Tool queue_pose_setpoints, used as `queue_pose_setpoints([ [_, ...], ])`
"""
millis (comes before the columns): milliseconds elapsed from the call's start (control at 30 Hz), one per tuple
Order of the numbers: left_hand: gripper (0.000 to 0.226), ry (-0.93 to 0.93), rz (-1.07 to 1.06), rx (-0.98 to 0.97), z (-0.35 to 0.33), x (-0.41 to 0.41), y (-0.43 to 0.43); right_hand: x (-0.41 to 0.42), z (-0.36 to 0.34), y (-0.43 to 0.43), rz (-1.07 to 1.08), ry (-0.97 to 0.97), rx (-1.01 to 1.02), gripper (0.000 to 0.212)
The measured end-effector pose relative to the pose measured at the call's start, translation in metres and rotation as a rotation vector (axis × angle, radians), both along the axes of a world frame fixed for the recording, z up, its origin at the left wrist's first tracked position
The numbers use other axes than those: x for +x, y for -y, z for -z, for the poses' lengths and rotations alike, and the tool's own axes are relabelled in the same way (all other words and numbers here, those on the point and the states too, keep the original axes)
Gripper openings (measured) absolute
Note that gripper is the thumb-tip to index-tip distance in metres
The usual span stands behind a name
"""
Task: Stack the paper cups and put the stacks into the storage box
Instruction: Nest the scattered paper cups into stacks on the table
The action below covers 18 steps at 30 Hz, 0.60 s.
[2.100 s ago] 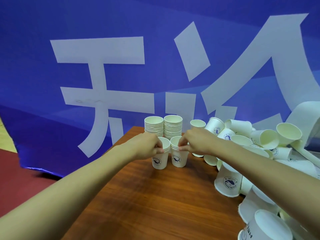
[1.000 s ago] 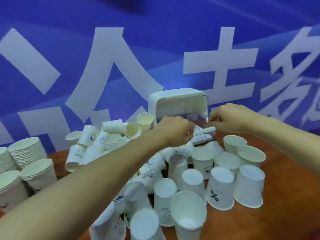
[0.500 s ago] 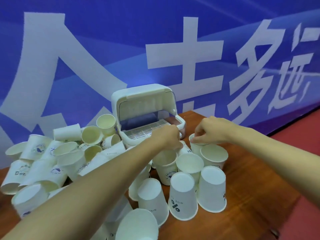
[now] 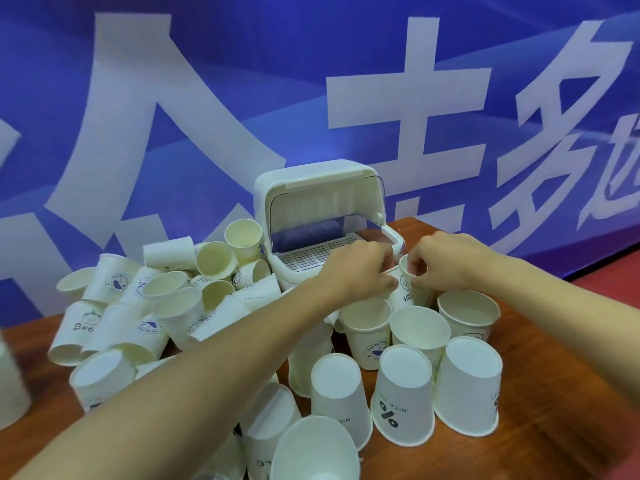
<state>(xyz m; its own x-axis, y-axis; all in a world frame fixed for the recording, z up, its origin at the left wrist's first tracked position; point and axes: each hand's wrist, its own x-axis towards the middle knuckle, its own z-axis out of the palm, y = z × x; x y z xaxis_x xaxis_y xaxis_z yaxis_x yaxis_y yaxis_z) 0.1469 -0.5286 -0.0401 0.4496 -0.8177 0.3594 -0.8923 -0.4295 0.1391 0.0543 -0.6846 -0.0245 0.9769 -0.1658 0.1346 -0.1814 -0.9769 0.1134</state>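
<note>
Many white paper cups lie loose on the wooden table [image 4: 554,427]. The white storage box [image 4: 313,188] stands at the back with its lid swung up and its slatted tray [image 4: 304,261] bare. Just in front of the box, a cup printed "HEL" [image 4: 408,295] stands upright between my hands. My right hand [image 4: 446,261] pinches its rim from the right. My left hand [image 4: 360,271] is closed, with its fingertips on the cup's left rim. Upright cups [image 4: 367,327] and upside-down cups [image 4: 401,396] crowd the table below my hands.
A heap of tipped cups [image 4: 166,296] fills the table left of the box. A blurred cup stack [image 4: 10,386] shows at the left edge. A blue banner [image 4: 242,81] with large white characters hangs behind. The table's right edge is near, with red floor [image 4: 616,282] beyond.
The view has swung right from two cup stacks to the storage box. Both hands left the cups by the stacks, reached the box front, then dropped onto the "HEL" cup.
</note>
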Motion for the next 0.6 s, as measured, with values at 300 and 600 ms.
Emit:
queue_pose_setpoints([
  [300,0.02,0.163,0.04,0.001,0.007,-0.007,-0.004,-0.002,0.006,-0.002,0.068,-0.007,0.008,0.012],
  [600,0.024,0.223,0.004,0.002,-0.021,-0.01,-0.01,-0.001,-0.011,-0.012,0.063,0.05,-0.109,0.014],
])
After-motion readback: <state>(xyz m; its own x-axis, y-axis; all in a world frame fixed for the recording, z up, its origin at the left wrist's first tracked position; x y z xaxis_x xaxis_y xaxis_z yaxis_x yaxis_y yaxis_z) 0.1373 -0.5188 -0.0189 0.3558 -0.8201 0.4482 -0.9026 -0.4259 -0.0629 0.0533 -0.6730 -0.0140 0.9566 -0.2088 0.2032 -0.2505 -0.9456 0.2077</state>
